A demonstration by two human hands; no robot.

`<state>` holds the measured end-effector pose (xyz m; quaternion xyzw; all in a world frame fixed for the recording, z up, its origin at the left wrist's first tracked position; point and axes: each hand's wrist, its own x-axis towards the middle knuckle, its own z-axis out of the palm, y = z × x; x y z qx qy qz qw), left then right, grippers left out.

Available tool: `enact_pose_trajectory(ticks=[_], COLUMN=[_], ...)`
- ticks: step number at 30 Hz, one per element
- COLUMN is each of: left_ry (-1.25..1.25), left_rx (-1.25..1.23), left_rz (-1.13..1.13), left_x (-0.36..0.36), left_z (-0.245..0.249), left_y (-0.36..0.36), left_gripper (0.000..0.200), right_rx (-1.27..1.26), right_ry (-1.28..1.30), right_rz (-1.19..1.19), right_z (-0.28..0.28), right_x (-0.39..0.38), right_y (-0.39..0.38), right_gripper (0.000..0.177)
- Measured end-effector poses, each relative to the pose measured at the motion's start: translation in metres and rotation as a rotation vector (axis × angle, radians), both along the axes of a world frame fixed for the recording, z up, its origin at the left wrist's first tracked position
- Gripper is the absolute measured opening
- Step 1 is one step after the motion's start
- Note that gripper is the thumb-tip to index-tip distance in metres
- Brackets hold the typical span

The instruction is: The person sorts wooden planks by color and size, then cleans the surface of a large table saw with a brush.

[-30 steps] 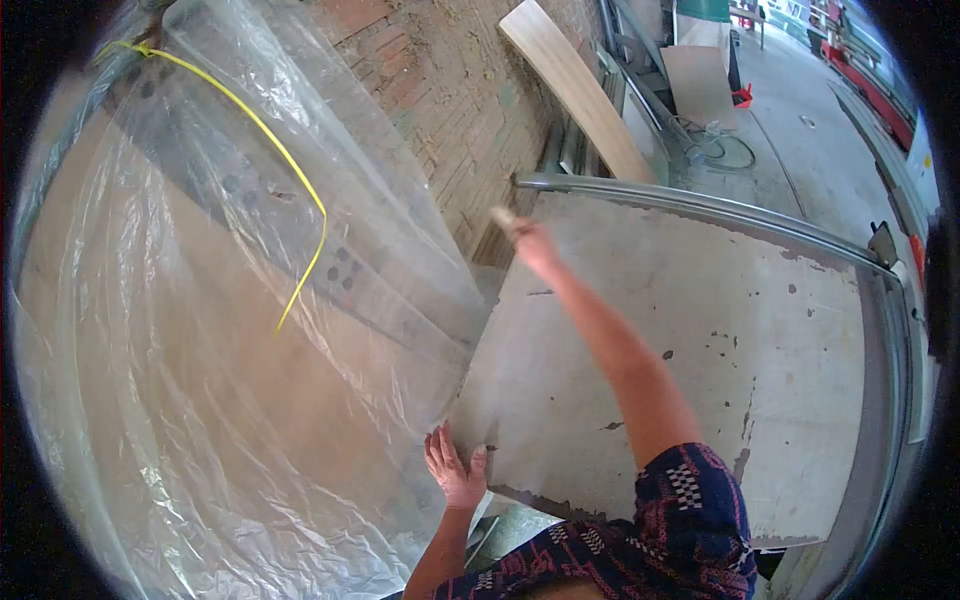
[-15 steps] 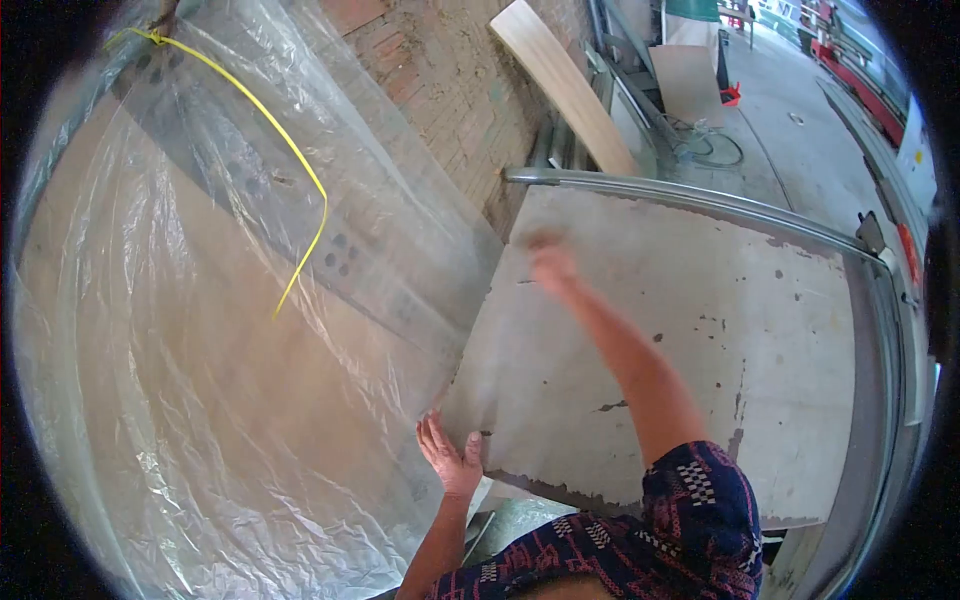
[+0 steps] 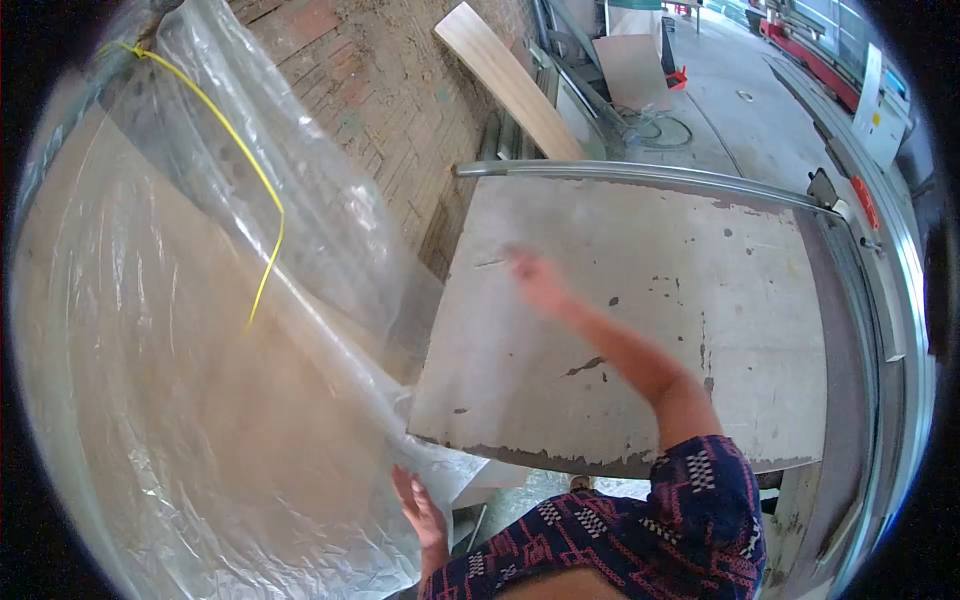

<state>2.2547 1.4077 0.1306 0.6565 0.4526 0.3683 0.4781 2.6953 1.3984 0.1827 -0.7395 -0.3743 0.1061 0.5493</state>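
Your left hand (image 3: 420, 512), fingers spread open, lies against the plastic sheet (image 3: 200, 400) hanging just beside the desk (image 3: 720, 330). Your right hand (image 3: 535, 280) is above the desk, too blurred to tell its fingers.

Plastic sheet (image 3: 200, 400) left of table (image 3: 740, 330), plank (image 3: 505, 75) behind.

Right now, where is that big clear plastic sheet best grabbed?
Take the plastic sheet probably at its loose, crumpled lower corner beside the left hand, coming from the side of the grey board. There it lifts free and bunches, while elsewhere it lies stretched flat.
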Motion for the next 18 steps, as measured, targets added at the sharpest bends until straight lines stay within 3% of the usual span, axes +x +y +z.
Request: enact_pose_trajectory(ticks=[2,3,4,6,7,10,12,14,15,17,18], left_ry=[0.078,0.103,0.129,0.157,0.17,-0.059,0.104,0.246,0.305,0.402,0.303], left_rx=[-0.094,-0.182,-0.269,-0.489,-0.598,-0.593,-0.524,-0.41,-0.328,-0.159,-0.26], left_rz=[0.011,0.03,0.05,0.16,0.215,0.16,0.104,0.042,0.009,-0.061,-0.028], left_x=[-0.025,-0.036,-0.047,-0.064,-0.075,-0.143,-0.127,-0.114,-0.113,-0.112,-0.114], left_z=[-0.018,-0.023,-0.027,-0.037,-0.046,-0.151,-0.105,-0.075,-0.069,-0.066,-0.067], left_y=[-0.024,-0.038,-0.048,-0.06,-0.064,-0.066,-0.067,-0.065,-0.064,-0.064,-0.065], left_gripper=[0.058,0.055,0.054,0.053,0.055,0.058,0.056,0.05,0.046,0.038,0.031], right_rx=[0.113,0.026,-0.116,-0.43,-0.466,-0.551,-0.572,-0.482,-0.519,-0.098,0.108], right_ry=[-0.156,-0.042,-0.21,-0.572,-0.621,-0.682,-0.62,-0.225,-0.158,-0.431,-0.499], right_rz=[-0.317,-0.441,-0.538,-0.728,-0.721,-0.633,-0.498,-0.318,-0.22,-0.006,0.136], right_z=[-0.038,-0.023,-0.007,-0.034,-0.038,-0.052,-0.064,-0.044,-0.034,-0.082,-0.117], right_x=[0.103,0.123,0.136,0.171,0.168,0.154,0.139,0.079,0.04,-0.033,-0.068], right_y=[-0.035,-0.066,-0.093,-0.126,-0.128,-0.124,-0.092,-0.054,-0.038,0.002,0.027], right_gripper=[0.033,0.032,0.033,0.033,0.033,0.032,0.032,0.034,0.034,0.03,0.027])
